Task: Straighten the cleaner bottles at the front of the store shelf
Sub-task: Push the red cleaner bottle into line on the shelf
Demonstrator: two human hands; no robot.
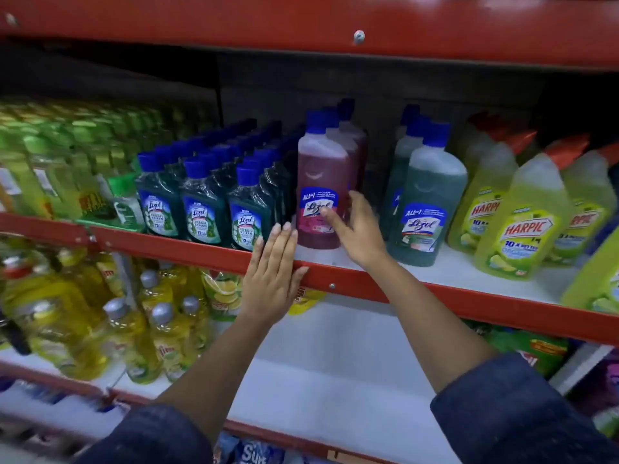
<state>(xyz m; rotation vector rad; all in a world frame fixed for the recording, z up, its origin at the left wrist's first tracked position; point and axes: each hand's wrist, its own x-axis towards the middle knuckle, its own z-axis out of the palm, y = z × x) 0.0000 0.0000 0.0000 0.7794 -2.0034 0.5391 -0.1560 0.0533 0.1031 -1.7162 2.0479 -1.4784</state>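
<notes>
A tall pink Lizol bottle (318, 182) with a blue cap stands upright at the front of the middle shelf (368, 283), with more pink bottles behind it. My right hand (358, 229) is open beside its right side, fingertips touching the label. My left hand (274, 272) lies flat with fingers together on the red shelf lip, just left of the bottle's base, holding nothing. A tall green Lizol bottle (427, 199) stands to the right. Small dark green shrink-wrapped Lizol bottles (204, 209) fill the row to the left.
Yellow-green Harpic bottles (522, 222) crowd the shelf's right end. Light green bottles (50, 169) stand at far left. Yellow dish liquid bottles (100, 329) sit on the lower shelf, whose white board (335, 363) is bare under my arms. A red shelf beam (301, 25) runs overhead.
</notes>
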